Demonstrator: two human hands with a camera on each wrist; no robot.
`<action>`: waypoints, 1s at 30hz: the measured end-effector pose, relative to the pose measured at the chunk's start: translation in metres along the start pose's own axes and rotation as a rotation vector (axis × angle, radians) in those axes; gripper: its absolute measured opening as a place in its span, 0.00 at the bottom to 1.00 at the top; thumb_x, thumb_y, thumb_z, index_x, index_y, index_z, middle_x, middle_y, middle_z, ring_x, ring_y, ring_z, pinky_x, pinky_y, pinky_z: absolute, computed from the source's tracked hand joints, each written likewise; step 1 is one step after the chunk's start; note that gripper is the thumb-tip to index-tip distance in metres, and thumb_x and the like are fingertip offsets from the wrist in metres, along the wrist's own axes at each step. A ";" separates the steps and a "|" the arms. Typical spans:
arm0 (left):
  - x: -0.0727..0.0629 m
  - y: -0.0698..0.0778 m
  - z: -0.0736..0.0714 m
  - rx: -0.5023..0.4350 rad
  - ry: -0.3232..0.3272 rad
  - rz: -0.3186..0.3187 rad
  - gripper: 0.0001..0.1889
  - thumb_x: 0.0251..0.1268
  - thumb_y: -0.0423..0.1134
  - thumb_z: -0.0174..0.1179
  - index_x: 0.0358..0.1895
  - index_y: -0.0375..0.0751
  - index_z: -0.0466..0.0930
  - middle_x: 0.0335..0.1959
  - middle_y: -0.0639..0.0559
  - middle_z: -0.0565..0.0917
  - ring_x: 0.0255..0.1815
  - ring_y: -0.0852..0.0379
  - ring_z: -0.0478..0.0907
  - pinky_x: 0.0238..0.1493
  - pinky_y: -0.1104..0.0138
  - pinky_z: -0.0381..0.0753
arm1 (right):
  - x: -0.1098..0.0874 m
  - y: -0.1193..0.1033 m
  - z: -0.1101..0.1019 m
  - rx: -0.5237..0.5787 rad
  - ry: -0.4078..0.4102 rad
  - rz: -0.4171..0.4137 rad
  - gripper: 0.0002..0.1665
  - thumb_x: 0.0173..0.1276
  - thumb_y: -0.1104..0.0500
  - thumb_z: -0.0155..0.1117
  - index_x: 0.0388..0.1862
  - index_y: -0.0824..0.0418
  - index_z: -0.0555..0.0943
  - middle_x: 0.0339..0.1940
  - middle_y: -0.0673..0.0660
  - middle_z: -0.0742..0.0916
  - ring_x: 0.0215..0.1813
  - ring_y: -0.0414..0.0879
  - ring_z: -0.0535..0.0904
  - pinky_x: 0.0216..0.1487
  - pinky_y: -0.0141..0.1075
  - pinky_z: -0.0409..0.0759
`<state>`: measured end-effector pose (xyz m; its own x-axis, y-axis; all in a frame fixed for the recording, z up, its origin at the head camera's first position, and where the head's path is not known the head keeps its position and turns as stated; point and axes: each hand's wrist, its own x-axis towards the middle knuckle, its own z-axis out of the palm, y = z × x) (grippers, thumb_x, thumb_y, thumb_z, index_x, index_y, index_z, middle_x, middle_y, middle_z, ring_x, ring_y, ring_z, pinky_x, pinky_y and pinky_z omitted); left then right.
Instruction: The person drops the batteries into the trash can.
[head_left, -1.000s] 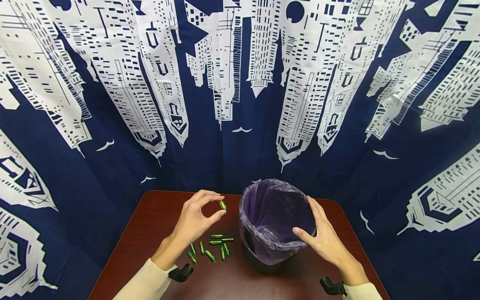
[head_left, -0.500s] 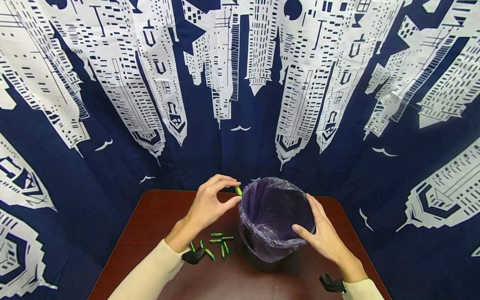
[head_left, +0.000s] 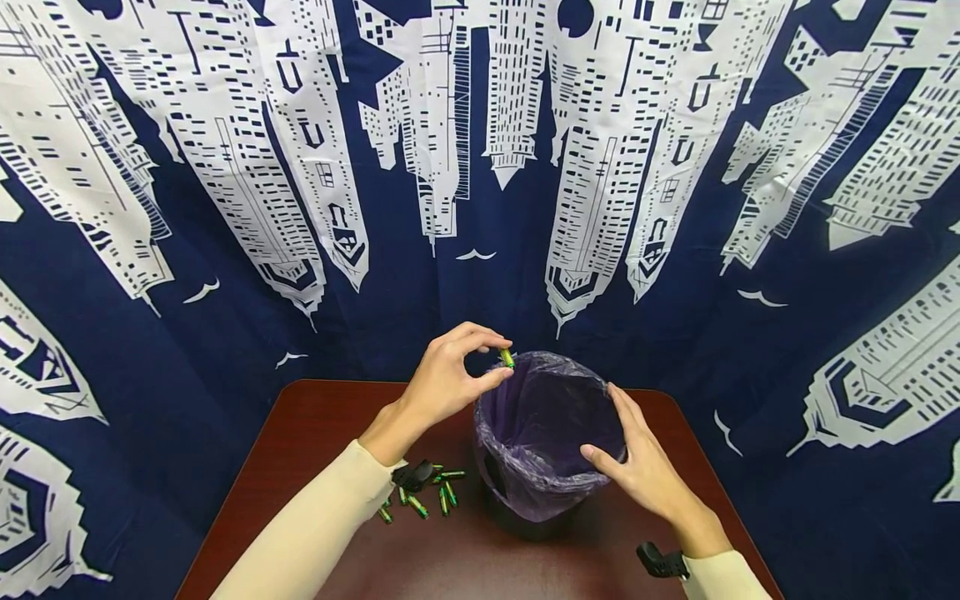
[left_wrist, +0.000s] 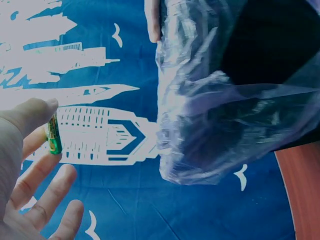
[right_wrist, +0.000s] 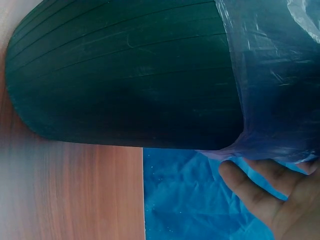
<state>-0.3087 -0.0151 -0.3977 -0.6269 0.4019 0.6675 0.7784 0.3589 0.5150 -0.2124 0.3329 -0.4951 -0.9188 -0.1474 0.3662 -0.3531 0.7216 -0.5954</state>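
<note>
My left hand (head_left: 442, 379) pinches a small green-and-yellow battery (head_left: 507, 357) between thumb and fingertip, at the far left rim of the bin in the head view. The left wrist view shows the battery (left_wrist: 53, 135) upright between the fingers, the other fingers spread. A dark trash bin (head_left: 525, 527) stands on the table, lined with a translucent purple bag (head_left: 536, 496) folded over its rim. Against the bin's right side rests my right hand (head_left: 652, 471), fingers extended along the rim and thumb toward the opening. The right wrist view has its fingertips (right_wrist: 235, 172) at the bag's edge.
Several more batteries (head_left: 417, 507) lie loose on the red-brown table (head_left: 322, 425), left of the bin and partly hidden by the left wrist's black camera strap (head_left: 414, 476). Behind the table hangs a navy curtain (head_left: 420, 300) printed with white buildings.
My left hand has carried the battery rightward and away from me, from over the table to the bin's far left rim. My right hand stays at the bin's right side.
</note>
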 end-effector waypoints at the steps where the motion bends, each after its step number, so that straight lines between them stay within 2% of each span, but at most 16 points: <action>1: 0.003 0.001 0.000 -0.002 -0.011 -0.004 0.20 0.69 0.42 0.87 0.62 0.47 0.96 0.59 0.53 0.94 0.59 0.51 0.92 0.66 0.57 0.94 | 0.000 0.000 0.000 -0.005 -0.003 0.001 0.67 0.74 0.44 0.79 0.99 0.62 0.52 0.98 0.69 0.61 0.94 0.77 0.60 0.84 0.86 0.63; 7: 0.019 0.003 0.008 0.001 -0.073 -0.024 0.20 0.70 0.43 0.87 0.62 0.48 0.96 0.59 0.53 0.94 0.56 0.52 0.92 0.65 0.60 0.93 | 0.001 -0.001 -0.001 -0.022 -0.006 0.007 0.67 0.74 0.43 0.79 0.99 0.63 0.53 0.98 0.69 0.61 0.94 0.77 0.61 0.84 0.85 0.64; 14: 0.035 0.006 0.025 0.001 -0.155 -0.045 0.20 0.71 0.43 0.86 0.63 0.49 0.96 0.59 0.51 0.95 0.54 0.46 0.95 0.62 0.57 0.94 | -0.002 0.000 -0.001 -0.023 -0.004 0.012 0.67 0.74 0.43 0.79 1.00 0.60 0.52 0.98 0.69 0.61 0.94 0.77 0.62 0.84 0.85 0.65; 21: 0.041 0.010 0.042 0.005 -0.226 -0.094 0.20 0.72 0.44 0.85 0.64 0.51 0.96 0.60 0.51 0.94 0.56 0.46 0.94 0.56 0.60 0.92 | -0.004 0.000 -0.001 -0.023 -0.003 0.007 0.67 0.75 0.43 0.78 0.99 0.62 0.52 0.97 0.70 0.61 0.93 0.78 0.62 0.83 0.86 0.65; 30: 0.046 0.016 0.052 0.010 -0.251 -0.112 0.20 0.73 0.45 0.84 0.65 0.51 0.96 0.57 0.51 0.94 0.56 0.47 0.93 0.53 0.64 0.88 | 0.000 -0.001 -0.001 -0.020 -0.004 -0.006 0.66 0.75 0.44 0.78 0.98 0.65 0.53 0.97 0.72 0.61 0.93 0.79 0.63 0.83 0.86 0.65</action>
<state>-0.3268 0.0534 -0.3866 -0.6985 0.5548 0.4520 0.7043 0.4207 0.5719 -0.2119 0.3329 -0.4939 -0.9172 -0.1546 0.3671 -0.3554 0.7339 -0.5789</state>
